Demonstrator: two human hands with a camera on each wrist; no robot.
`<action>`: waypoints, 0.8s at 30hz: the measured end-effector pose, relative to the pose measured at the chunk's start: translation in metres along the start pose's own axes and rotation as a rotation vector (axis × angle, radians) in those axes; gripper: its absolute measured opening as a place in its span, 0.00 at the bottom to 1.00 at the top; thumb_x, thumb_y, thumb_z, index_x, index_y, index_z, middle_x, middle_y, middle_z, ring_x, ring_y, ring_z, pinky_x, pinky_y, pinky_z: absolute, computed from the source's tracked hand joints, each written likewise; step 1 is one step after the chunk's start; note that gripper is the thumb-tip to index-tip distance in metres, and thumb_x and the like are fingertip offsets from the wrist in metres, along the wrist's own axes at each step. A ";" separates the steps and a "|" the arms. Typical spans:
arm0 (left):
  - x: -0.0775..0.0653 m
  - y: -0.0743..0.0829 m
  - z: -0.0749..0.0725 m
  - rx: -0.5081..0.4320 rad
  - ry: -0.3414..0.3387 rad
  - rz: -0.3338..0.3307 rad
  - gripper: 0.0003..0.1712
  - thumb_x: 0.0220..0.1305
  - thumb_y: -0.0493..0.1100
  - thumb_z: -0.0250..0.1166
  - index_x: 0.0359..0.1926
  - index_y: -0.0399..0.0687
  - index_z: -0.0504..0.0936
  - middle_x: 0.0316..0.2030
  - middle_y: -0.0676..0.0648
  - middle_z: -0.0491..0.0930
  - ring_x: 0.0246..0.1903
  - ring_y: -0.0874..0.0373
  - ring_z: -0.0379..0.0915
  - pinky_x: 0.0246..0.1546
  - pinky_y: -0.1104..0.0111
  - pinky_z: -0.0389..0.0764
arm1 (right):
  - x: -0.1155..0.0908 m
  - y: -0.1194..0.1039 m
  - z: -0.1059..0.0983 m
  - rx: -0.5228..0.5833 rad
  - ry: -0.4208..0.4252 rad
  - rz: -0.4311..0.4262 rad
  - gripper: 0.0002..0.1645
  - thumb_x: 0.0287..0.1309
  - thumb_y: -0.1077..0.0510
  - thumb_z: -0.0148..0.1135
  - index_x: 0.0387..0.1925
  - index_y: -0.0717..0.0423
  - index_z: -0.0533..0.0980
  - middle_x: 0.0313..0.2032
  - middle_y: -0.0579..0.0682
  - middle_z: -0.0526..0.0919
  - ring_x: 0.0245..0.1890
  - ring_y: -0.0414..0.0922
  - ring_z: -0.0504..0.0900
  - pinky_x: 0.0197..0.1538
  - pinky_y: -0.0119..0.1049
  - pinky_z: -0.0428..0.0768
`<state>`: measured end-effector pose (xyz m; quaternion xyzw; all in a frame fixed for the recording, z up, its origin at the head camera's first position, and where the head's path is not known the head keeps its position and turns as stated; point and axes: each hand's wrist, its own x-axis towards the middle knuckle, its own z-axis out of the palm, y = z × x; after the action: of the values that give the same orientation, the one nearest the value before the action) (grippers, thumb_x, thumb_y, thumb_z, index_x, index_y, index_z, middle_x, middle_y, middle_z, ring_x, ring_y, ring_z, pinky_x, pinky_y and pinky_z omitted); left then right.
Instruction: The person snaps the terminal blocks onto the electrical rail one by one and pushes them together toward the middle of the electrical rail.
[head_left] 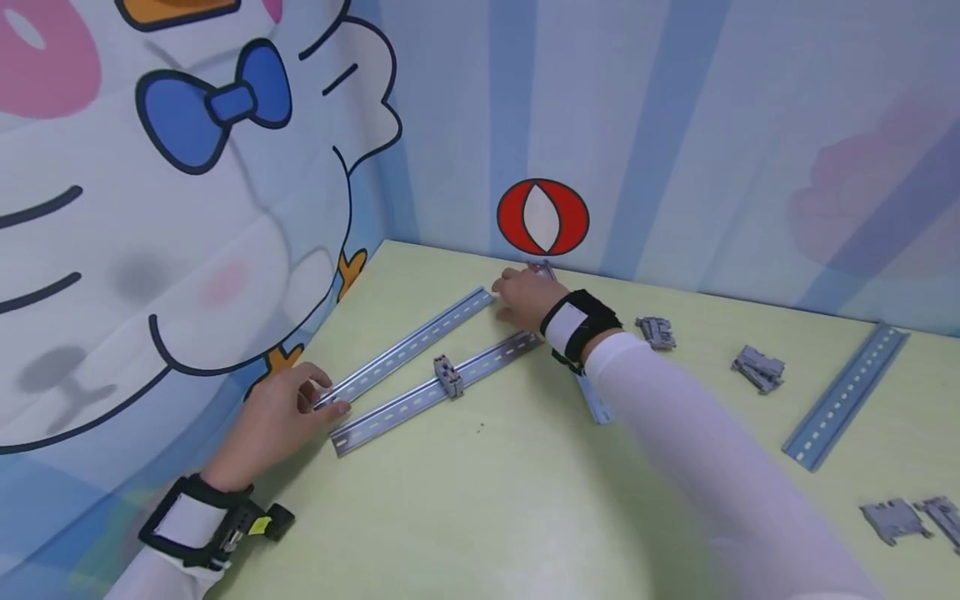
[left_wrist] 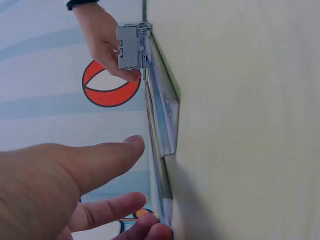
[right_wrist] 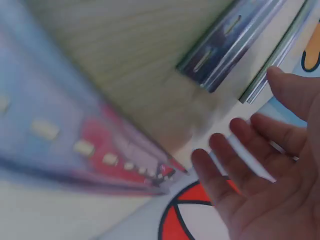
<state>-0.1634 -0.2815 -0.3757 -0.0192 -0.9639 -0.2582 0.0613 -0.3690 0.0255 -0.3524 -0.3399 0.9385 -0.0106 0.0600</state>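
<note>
The right arm (head_left: pixel 697 450) stretches forward from the lower right, reaching farther than the left arm (head_left: pixel 161 578), which enters at the lower left. The left hand (head_left: pixel 272 421) keeps its thumb (left_wrist: pixel 107 162) straight, apart from gently bent fingers (left_wrist: pixel 110 207). The right hand (head_left: pixel 531 298) is loosely bent, fingers slightly spread.

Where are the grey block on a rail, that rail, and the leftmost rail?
Grey block (head_left: pixel 448 377): head view, body's middle.
Block's rail (head_left: pixel 406 407): head view, slotted left half.
Leftmost rail (head_left: pixel 412 348): head view, slotted middle.
</note>
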 end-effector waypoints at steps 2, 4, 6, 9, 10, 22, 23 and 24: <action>0.001 -0.005 0.000 -0.017 -0.026 -0.025 0.24 0.56 0.51 0.73 0.46 0.39 0.79 0.30 0.45 0.78 0.28 0.54 0.71 0.23 0.66 0.72 | 0.008 0.000 0.002 0.048 -0.002 0.051 0.26 0.67 0.49 0.59 0.59 0.62 0.75 0.54 0.58 0.79 0.55 0.52 0.76 0.61 0.43 0.74; 0.001 -0.010 0.000 -0.025 -0.036 -0.036 0.24 0.56 0.50 0.73 0.47 0.39 0.79 0.31 0.45 0.77 0.29 0.54 0.70 0.24 0.66 0.71 | 0.015 -0.001 0.003 0.109 -0.002 0.103 0.25 0.68 0.47 0.57 0.55 0.63 0.78 0.49 0.58 0.82 0.52 0.52 0.76 0.58 0.42 0.74; 0.001 -0.012 0.000 -0.022 -0.038 -0.041 0.23 0.56 0.49 0.73 0.46 0.39 0.79 0.31 0.45 0.77 0.29 0.54 0.69 0.24 0.66 0.70 | 0.021 -0.004 0.003 0.139 0.010 0.144 0.23 0.68 0.48 0.57 0.51 0.63 0.81 0.46 0.56 0.84 0.50 0.51 0.77 0.53 0.40 0.75; 0.003 -0.013 0.000 -0.028 -0.049 -0.042 0.21 0.57 0.49 0.73 0.44 0.40 0.79 0.30 0.45 0.76 0.29 0.54 0.68 0.25 0.66 0.70 | 0.030 -0.009 0.002 0.221 0.020 0.171 0.18 0.67 0.51 0.58 0.41 0.63 0.85 0.31 0.53 0.84 0.37 0.48 0.76 0.41 0.35 0.72; 0.004 -0.014 0.000 -0.032 -0.055 -0.042 0.20 0.57 0.49 0.72 0.43 0.40 0.79 0.30 0.46 0.76 0.29 0.54 0.68 0.25 0.66 0.70 | 0.033 -0.011 0.002 0.241 0.023 0.172 0.17 0.66 0.52 0.59 0.37 0.63 0.85 0.27 0.51 0.82 0.33 0.46 0.75 0.38 0.33 0.70; 0.011 -0.020 0.011 -0.055 0.021 -0.024 0.14 0.57 0.43 0.72 0.39 0.39 0.81 0.28 0.45 0.79 0.25 0.55 0.69 0.21 0.67 0.69 | 0.039 -0.012 -0.001 0.562 0.012 0.390 0.16 0.66 0.50 0.59 0.38 0.60 0.84 0.24 0.46 0.73 0.27 0.43 0.70 0.27 0.31 0.66; 0.011 -0.021 0.011 -0.054 0.037 -0.021 0.12 0.57 0.42 0.72 0.37 0.39 0.81 0.28 0.45 0.79 0.25 0.55 0.68 0.21 0.68 0.68 | 0.037 -0.012 -0.002 0.585 0.015 0.394 0.17 0.65 0.51 0.60 0.43 0.59 0.84 0.29 0.47 0.77 0.31 0.43 0.73 0.30 0.32 0.69; 0.011 -0.023 0.011 -0.054 0.050 -0.013 0.11 0.57 0.42 0.72 0.35 0.39 0.82 0.26 0.46 0.79 0.24 0.55 0.68 0.20 0.68 0.67 | 0.036 -0.012 -0.003 0.600 0.019 0.393 0.17 0.64 0.52 0.61 0.46 0.60 0.84 0.33 0.50 0.80 0.34 0.45 0.74 0.32 0.33 0.71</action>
<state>-0.1768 -0.2956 -0.3949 -0.0082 -0.9548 -0.2851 0.0832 -0.3892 -0.0062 -0.3526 -0.1199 0.9415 -0.2773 0.1494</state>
